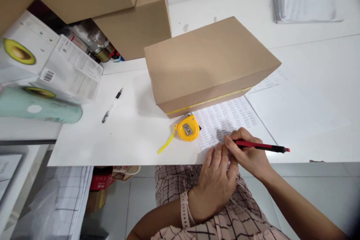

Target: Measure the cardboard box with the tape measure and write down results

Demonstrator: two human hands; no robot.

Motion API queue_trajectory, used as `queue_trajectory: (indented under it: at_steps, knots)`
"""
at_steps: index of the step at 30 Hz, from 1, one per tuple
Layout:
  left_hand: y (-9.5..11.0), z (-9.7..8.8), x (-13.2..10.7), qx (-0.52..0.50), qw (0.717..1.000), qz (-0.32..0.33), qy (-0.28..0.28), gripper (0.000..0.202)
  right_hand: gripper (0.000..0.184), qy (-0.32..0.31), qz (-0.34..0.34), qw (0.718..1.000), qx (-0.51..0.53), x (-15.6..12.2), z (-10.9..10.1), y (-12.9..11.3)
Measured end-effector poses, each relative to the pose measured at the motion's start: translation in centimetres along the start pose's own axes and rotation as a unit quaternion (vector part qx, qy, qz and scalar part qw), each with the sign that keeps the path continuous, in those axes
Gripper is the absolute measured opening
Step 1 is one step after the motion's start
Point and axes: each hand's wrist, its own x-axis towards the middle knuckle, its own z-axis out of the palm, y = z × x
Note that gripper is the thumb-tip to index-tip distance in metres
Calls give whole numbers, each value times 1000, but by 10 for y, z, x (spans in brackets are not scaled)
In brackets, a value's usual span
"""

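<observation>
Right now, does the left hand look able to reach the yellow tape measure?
It seems so: the left hand lies close to the yellow tape measure, and nothing raised stands between them.

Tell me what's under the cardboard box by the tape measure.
A printed sheet runs under the near edge of the cardboard box; whatever lies farther underneath is covered.

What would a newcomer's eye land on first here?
Probably the big brown box on the white table, near the picture's centre. Then the bright yellow tape measure just in front of it, and the red-and-black pen in the right hand, over a printed sheet.
</observation>
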Motion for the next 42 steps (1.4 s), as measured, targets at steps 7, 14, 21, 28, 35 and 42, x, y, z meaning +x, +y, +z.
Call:
queue_trajectory:
  at_steps: [7,14,21,28,35,42]
  knots:
    - [-1,-1,1,-2,1000,-2,12,38,34,12,8,1000,7,1,0,-2]
    - [0,-1,-1,-5,1000,1,-5,41,35,6,1,1000,10,1,0,-5]
    - [-1,-2,-2,8,1000,7,-27,44,36,24,12,1000,5,2,-1,-8]
    - [0,1,-3,-1,1000,3,-26,46,33,26,2,1000,-4,2,-2,-8]
    - [1,3,-6,0,999,7,-44,49,35,24,1,1000,6,2,-1,-8]
    - [0,0,-3,-1,1000,4,-20,44,36,34,7,999,7,2,-1,-8]
